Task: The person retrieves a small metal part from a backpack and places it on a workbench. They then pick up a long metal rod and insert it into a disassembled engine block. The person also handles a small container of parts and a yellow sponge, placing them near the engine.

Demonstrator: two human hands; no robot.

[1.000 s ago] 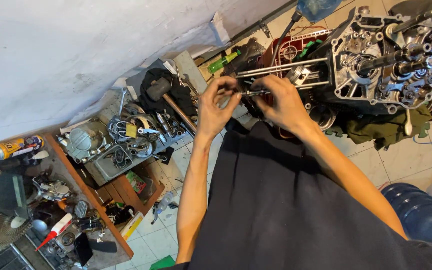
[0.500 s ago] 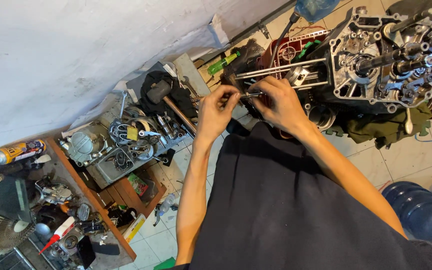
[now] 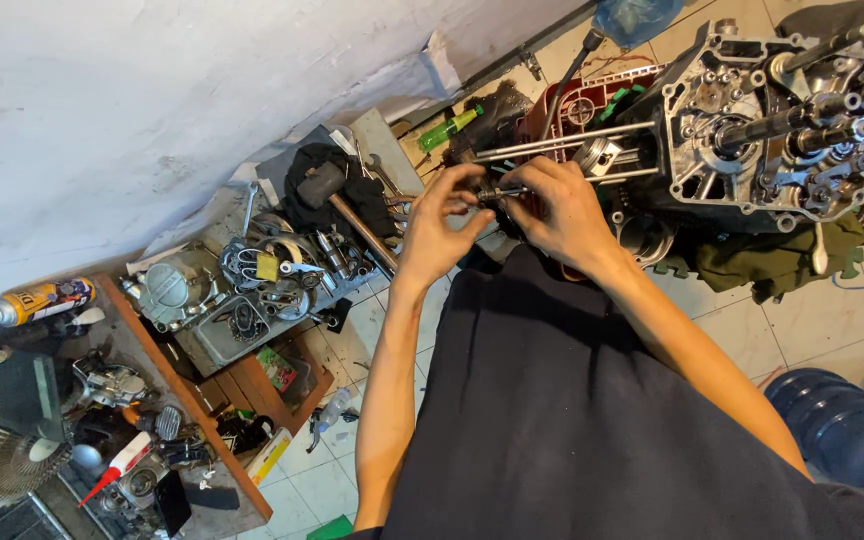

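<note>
My left hand [image 3: 437, 228] and my right hand [image 3: 557, 210] meet in front of me around a small dark metal part [image 3: 489, 192], which both pinch at the fingertips. Just beyond the hands an opened motorcycle engine case [image 3: 752, 130] rests on the tiled floor, its gears and shafts exposed and long studs [image 3: 552, 140] running out toward my fingers. A piston [image 3: 600, 157] sits between the studs. My dark shirt fills the lower middle of the view.
A hammer [image 3: 337, 200] lies on a black cloth at left, beside a metal tray of engine parts [image 3: 252, 290]. A wooden shelf [image 3: 202, 410] holds tools, a spray can [image 3: 37, 300] and a glue tube. A green rag [image 3: 752, 260] lies under the engine; a blue water jug [image 3: 842, 430] stands at right.
The view has shifted slightly. My hands stay together on the small part, with my fingers turning and regripping it near the studs.
</note>
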